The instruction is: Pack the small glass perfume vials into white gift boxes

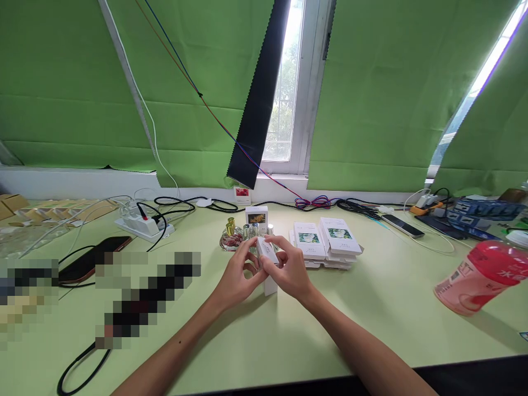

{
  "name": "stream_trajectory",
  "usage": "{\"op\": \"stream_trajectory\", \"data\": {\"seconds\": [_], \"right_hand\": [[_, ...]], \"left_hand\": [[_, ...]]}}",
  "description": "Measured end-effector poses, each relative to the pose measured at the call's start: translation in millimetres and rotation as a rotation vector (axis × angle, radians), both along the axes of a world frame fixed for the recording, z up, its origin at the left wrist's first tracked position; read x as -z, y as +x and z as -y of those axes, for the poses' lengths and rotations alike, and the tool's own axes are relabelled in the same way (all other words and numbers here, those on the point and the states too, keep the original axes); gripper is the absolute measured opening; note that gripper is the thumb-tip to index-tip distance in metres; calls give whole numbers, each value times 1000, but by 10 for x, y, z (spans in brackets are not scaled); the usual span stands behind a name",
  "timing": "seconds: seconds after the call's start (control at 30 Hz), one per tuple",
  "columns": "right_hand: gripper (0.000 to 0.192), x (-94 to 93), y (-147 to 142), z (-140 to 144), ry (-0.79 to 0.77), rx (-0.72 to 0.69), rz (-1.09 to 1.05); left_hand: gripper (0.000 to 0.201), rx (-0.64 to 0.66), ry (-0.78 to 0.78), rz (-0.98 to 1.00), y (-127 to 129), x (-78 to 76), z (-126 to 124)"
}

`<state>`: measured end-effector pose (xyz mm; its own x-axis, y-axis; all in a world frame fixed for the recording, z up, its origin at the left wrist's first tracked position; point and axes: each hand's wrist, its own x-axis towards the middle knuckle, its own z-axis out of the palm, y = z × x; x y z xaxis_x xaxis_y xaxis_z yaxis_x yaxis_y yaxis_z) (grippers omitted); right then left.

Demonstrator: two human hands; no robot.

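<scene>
A small white carton [268, 252] is gripped between the fingers of my left hand [241, 275] and my right hand [291, 269], just above the table. White card hangs below it, and my fingers cover part of its sides. Right behind my hands are glass bottles [227, 241] with gold and silver caps, partly hidden. Behind them stands a white box [256, 215] with a yellow flower picture. To the right of my right hand lie stacks of flattened white cartons [340, 234] printed with white flowers.
A pink bottle [474, 278] with a red upper part stands at the right. A phone [402, 225] lies at the back right. On the left are a power strip [144, 225], a dark phone [93, 258] and a black cable [78, 379]. Cables run along the wall.
</scene>
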<state>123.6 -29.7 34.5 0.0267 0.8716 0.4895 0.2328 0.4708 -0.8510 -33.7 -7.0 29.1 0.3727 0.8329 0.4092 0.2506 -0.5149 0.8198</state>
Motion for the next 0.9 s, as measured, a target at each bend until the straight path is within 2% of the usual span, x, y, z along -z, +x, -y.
{"op": "stream_trajectory", "data": {"seconds": [0.9], "right_hand": [[36, 28, 3, -20, -5, -3, 2]], "left_hand": [[56, 19, -21, 7, -15, 31, -19]]}}
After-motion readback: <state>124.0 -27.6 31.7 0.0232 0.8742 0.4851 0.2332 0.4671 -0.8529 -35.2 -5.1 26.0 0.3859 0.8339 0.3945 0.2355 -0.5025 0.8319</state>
